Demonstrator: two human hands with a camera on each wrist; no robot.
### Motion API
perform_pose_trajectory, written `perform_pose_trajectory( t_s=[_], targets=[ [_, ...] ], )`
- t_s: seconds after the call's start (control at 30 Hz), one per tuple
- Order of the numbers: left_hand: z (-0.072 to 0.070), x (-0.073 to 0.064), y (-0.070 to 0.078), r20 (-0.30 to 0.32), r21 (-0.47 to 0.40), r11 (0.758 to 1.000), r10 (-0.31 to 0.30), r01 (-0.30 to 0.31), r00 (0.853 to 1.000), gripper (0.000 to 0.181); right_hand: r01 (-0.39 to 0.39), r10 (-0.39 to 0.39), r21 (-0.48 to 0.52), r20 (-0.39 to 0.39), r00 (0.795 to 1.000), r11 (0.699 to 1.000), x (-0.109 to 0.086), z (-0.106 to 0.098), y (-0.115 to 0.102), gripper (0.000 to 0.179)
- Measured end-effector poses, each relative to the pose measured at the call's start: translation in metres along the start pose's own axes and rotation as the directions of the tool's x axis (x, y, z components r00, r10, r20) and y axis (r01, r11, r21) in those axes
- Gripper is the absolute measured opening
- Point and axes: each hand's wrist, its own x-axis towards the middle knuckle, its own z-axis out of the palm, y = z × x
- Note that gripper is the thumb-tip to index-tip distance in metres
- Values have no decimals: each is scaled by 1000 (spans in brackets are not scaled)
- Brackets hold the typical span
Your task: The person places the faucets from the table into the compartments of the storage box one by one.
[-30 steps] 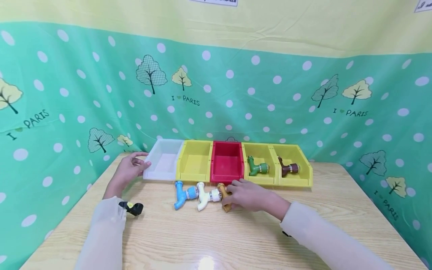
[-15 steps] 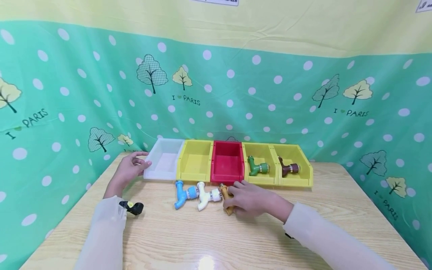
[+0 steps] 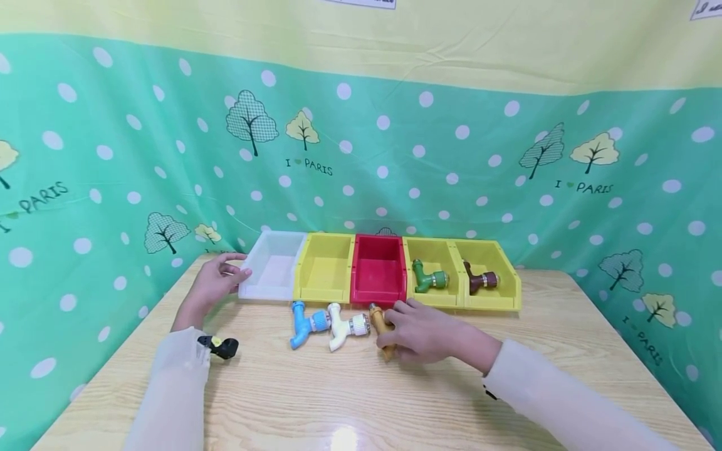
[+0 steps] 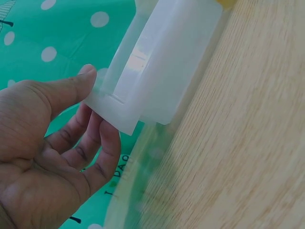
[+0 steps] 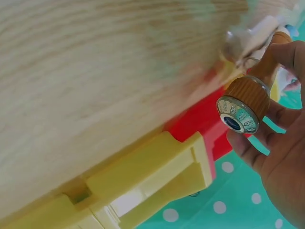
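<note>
My left hand (image 3: 211, 285) pinches the left edge of a white plastic bin (image 3: 274, 293); in the left wrist view, the thumb is on one side of the bin's corner (image 4: 112, 112) and the fingers are curled below. My right hand (image 3: 423, 332) grips an orange-brown tap (image 3: 380, 318) at the table in front of the red bin (image 3: 379, 295). Its ribbed knob (image 5: 245, 100) shows in the right wrist view, with the thumb on the body. Left of it lie a white tap (image 3: 340, 329) and a blue tap (image 3: 304, 324), both on the table.
The bins stand in one row along the back of the wooden table (image 3: 282, 401). Beside the white one is a yellow bin (image 3: 327, 294). Farther right, two yellow bins hold a green tap (image 3: 430, 280) and a maroon tap (image 3: 479, 280). A patterned cloth (image 3: 361, 138) hangs behind.
My right hand has shifted a little to the right and nearer, bringing the orange-brown tap away from the white tap. My left hand has stayed at the white bin.
</note>
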Motion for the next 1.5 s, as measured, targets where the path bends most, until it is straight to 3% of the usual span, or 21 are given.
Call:
perform_pose_trajectory(
  t_s=[0.2,0.5,0.67,1.0,1.5],
  targets=[
    [-1,-1,0,-10,16,1000,12,-12,1000,58,6,-9,-82,-33,999,997,6,-14,2,26],
    [0,0,0,-6,21,999,33,-33,999,56,-24,18,-108,-60,998,994,19,-31,18,36],
    [0,-1,-1,-11,21,999,34,-33,999,56,-57,53,-72,-62,997,996,29,-36,30,35],
    [1,0,-2,-11,14,1000,25,-24,1000,58,-150,148,-11,-94,984,989,43,-30,51,33],
    [1,-1,-1,-7,13,1000,23,-23,1000,58,-298,298,51,5,955,953,75,-17,73,32]
  ],
)
